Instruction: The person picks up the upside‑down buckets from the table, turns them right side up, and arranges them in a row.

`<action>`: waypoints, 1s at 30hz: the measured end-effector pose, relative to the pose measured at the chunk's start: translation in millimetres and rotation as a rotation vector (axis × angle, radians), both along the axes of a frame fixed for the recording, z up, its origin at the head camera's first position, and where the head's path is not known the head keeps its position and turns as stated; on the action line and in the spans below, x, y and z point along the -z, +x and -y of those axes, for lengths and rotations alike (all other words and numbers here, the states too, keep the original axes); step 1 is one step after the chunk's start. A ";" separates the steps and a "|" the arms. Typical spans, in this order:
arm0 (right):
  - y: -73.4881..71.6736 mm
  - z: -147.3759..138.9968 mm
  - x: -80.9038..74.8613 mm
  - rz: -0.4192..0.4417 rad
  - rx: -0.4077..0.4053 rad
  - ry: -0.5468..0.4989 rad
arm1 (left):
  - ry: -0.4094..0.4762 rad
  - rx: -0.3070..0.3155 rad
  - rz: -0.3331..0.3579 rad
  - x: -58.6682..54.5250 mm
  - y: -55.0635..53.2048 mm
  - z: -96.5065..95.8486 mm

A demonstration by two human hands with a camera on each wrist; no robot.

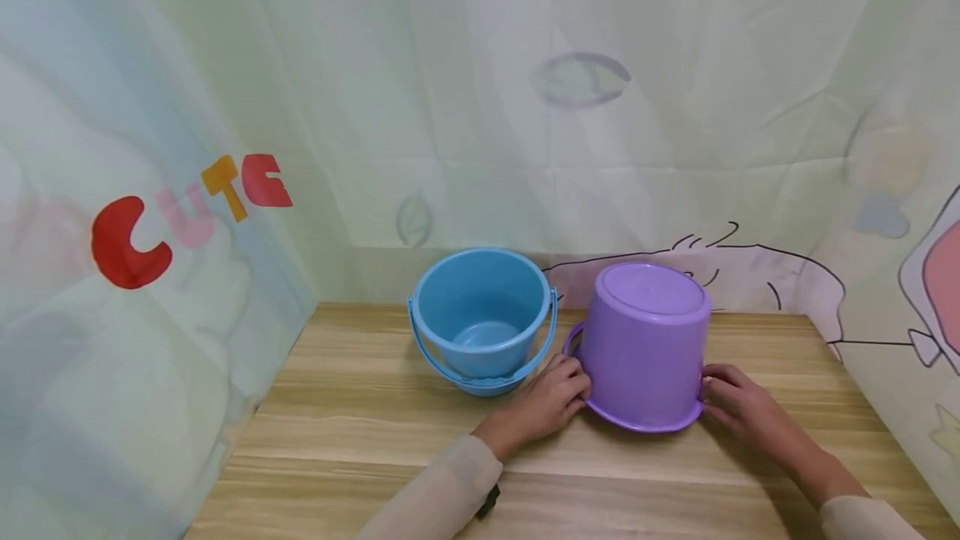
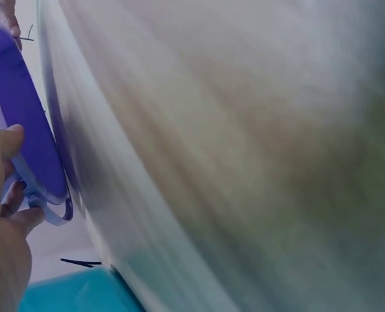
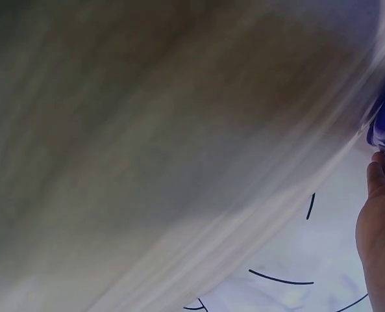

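A purple bucket [image 1: 647, 361], its base turned up, is held at a wood-grained bench [image 1: 645, 486]; whether the surface is touched cannot be told. Its rim is pinched by both hands, fingers curled in, at eight o'clock by the left hand [image 1: 546, 397] and at four by the right hand [image 1: 744, 409]. The purple handle [image 1: 567, 343] is looped out at nine. Space on that side is narrowed by a blue bucket [image 1: 480, 298], stood upright between nine and ten o'clock, its blue handle [image 1: 487, 382] hung forward, near the left hand. At twelve, the bench is backed by a printed curtain [image 1: 450, 107].
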State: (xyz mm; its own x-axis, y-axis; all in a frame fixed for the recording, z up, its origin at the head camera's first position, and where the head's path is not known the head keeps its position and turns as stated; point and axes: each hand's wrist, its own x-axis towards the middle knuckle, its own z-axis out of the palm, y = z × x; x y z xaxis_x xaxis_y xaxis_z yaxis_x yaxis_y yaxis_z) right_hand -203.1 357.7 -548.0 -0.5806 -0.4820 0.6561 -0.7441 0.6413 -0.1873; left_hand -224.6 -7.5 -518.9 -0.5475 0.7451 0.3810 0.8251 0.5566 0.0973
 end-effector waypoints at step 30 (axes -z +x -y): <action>12.4 7.8 -14.1 -0.078 0.061 -0.126 | 0.176 -0.002 -0.062 -11.8 11.7 -5.7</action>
State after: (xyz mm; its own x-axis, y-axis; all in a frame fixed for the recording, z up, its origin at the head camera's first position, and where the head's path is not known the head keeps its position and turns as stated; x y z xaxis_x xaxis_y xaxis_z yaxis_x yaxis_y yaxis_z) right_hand -190.6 349.9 -533.9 -0.5514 -0.3582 0.7534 -0.7197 0.6610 -0.2124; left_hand -212.8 -1.8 -507.2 -0.5202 0.6628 0.5387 0.8314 0.5372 0.1420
